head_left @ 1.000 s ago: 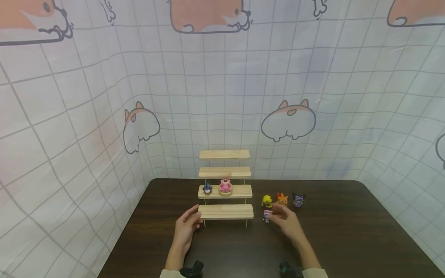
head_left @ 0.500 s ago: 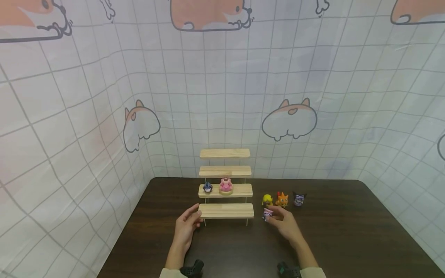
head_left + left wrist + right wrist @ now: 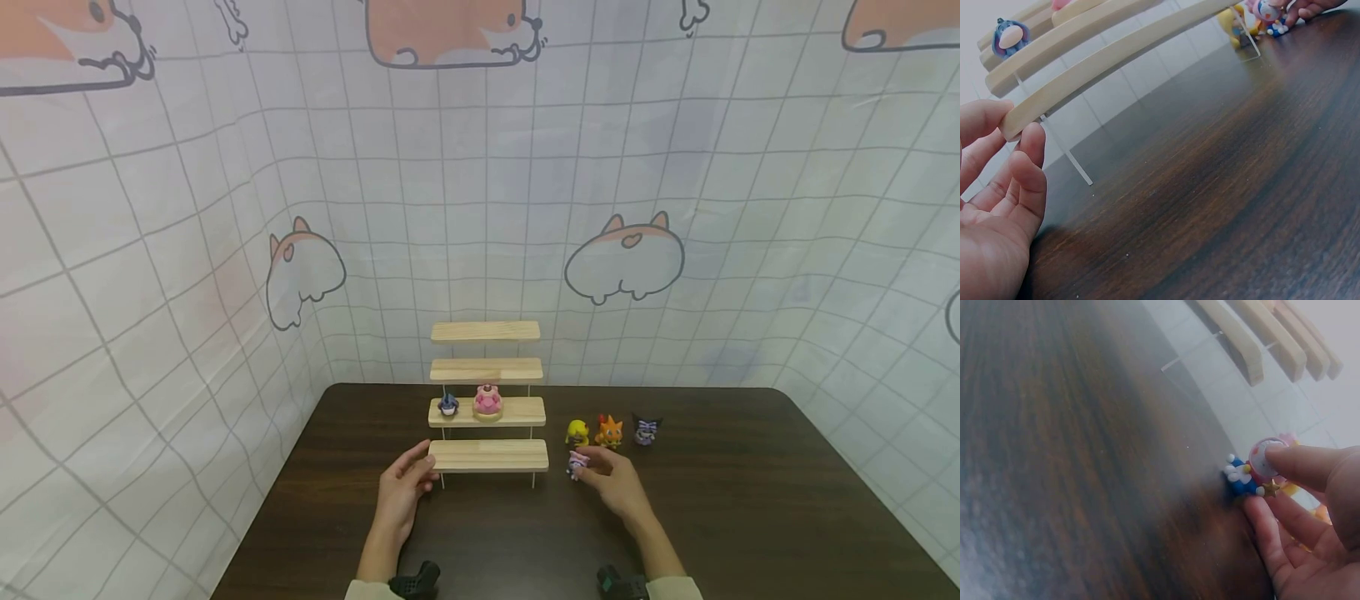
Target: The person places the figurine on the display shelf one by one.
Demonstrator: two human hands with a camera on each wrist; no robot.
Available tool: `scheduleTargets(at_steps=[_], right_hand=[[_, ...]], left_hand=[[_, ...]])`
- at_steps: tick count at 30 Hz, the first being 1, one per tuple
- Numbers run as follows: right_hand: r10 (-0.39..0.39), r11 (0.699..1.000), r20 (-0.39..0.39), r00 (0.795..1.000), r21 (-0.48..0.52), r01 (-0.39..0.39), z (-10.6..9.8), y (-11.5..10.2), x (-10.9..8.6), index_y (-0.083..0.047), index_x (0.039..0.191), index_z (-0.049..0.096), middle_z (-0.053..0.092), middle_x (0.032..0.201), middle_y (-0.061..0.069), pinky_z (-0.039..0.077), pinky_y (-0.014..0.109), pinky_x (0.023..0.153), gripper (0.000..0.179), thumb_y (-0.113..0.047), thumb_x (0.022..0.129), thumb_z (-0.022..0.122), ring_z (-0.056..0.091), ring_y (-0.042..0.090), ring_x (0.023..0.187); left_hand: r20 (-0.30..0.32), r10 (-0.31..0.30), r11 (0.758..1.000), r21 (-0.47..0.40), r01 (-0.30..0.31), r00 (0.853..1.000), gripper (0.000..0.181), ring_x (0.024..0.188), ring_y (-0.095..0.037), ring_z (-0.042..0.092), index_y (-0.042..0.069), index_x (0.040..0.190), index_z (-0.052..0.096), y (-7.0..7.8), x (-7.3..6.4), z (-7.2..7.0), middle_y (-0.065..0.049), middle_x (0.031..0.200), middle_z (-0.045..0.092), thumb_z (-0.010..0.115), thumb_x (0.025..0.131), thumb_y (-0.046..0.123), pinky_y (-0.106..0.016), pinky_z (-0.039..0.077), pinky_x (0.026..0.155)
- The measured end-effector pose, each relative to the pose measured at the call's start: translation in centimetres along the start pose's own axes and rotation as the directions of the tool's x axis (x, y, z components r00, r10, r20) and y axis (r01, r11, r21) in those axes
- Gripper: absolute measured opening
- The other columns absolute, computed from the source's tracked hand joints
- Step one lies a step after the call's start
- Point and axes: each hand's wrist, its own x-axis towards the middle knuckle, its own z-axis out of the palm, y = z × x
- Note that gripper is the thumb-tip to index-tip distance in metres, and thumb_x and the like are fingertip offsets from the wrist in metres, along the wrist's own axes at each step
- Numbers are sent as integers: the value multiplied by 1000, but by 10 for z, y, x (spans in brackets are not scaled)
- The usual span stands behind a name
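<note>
My left hand grips the left end of the lowest board of a tiered wooden display shelf. In the left wrist view the thumb lies at the board's end, with fingers curled below it. A small pink, white and blue figurine with a gold star is pinched by my right hand, the thumb over its head. It is tilted, close to the tabletop. On the second board from the bottom sit a blue donkey figurine and a pink figurine on a round base.
Right of the shelf stand a yellow figurine, an orange figurine and a purple-and-black figurine. They are just behind my right hand on the dark wooden table. A white gridded cloth hangs behind.
My right hand has shifted slightly left and its fingers have closed round the pink, white and blue figurine. My left hand stays on the shelf board.
</note>
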Motion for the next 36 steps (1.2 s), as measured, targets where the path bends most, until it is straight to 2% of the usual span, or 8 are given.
scheduleTargets(at_steps=[8, 15, 20, 29, 36], right_hand=[[7, 1000, -1, 1000, 5, -7, -1, -2, 0, -1, 125, 69, 73, 112, 16, 52, 27, 77, 34, -9, 92, 75, 68, 22, 101], [-11, 1000, 10, 1000, 12, 11, -3, -4, -1, -2, 127, 68, 72, 117, 17, 53, 28, 82, 35, -10, 94, 74, 69, 27, 108], [-24, 999, 31, 999, 41, 22, -3, -6, 2, -4, 130, 66, 70, 124, 18, 53, 25, 82, 36, -9, 95, 72, 67, 30, 114], [-39, 996, 29, 999, 82, 36, -9, -14, 2, -3, 132, 64, 70, 119, 18, 56, 26, 76, 37, -14, 97, 70, 68, 19, 98], [-36, 992, 24, 999, 118, 33, -12, -20, 1, -3, 135, 62, 66, 125, 19, 60, 31, 81, 39, -16, 99, 69, 68, 24, 105]], left_hand=[[3, 8, 1000, -5, -8, 1000, 48, 76, -9, 68, 3, 141, 60, -1, 0, 0, 5, 82, 71, 72, 96, 16, -20, 52, 67], [4, 8, 1000, -7, -8, 1000, 48, 76, -9, 68, 3, 141, 61, -2, 0, 0, 5, 82, 70, 72, 96, 15, -21, 53, 67], [-1, 4, 1000, -4, -4, 1000, 48, 76, -9, 68, 3, 141, 60, -1, 1, 0, 6, 83, 70, 72, 96, 16, -20, 52, 67], [-1, 6, 1000, -8, -6, 1000, 47, 76, -9, 68, 4, 141, 60, -2, 1, 0, 5, 83, 71, 72, 97, 15, -20, 52, 67], [2, 6, 1000, -2, -6, 1000, 47, 76, -9, 67, 3, 141, 60, -1, 1, 0, 5, 82, 71, 71, 97, 15, -20, 52, 67]])
